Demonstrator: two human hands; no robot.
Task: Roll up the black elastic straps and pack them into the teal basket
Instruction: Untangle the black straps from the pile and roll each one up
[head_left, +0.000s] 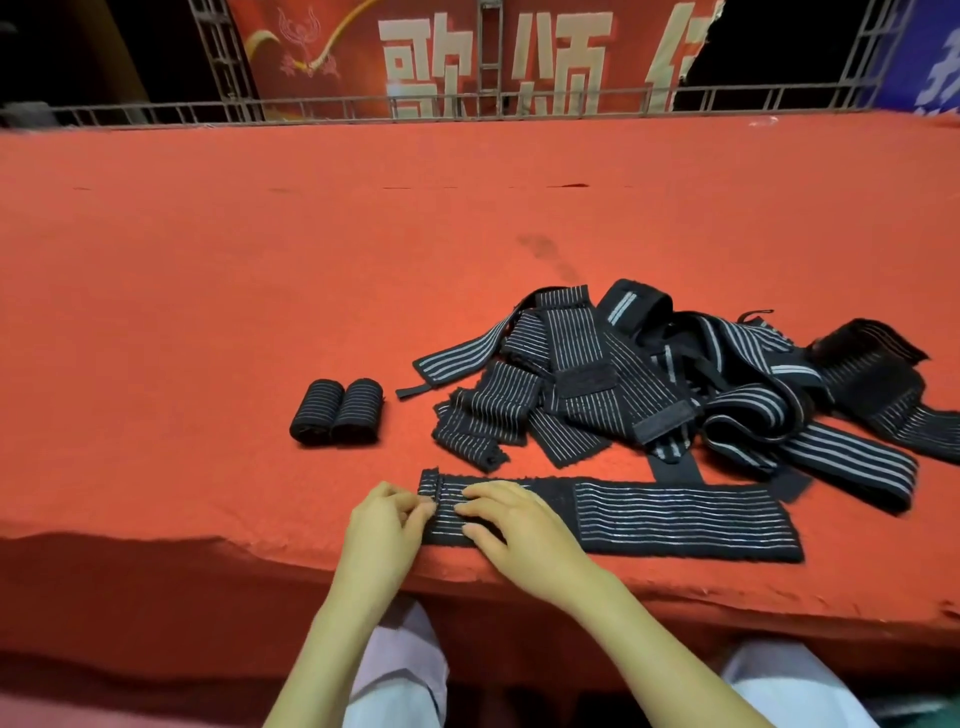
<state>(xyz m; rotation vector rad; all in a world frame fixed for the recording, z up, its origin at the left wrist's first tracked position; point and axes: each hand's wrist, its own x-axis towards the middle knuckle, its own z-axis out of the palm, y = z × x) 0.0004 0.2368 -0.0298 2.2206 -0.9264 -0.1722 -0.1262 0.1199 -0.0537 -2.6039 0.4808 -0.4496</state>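
While your left hand (387, 519) pinches the folded left end of the flat strap (675, 519) between thumb and fingertips, your right hand (514, 525) curls over it just beside, fingertips pressed on the fold. The strap lies along the near edge of the red cloth (208, 312); two rolled straps (336, 410) sit touching beyond your left hand, a loose pile (675, 384) to their right.
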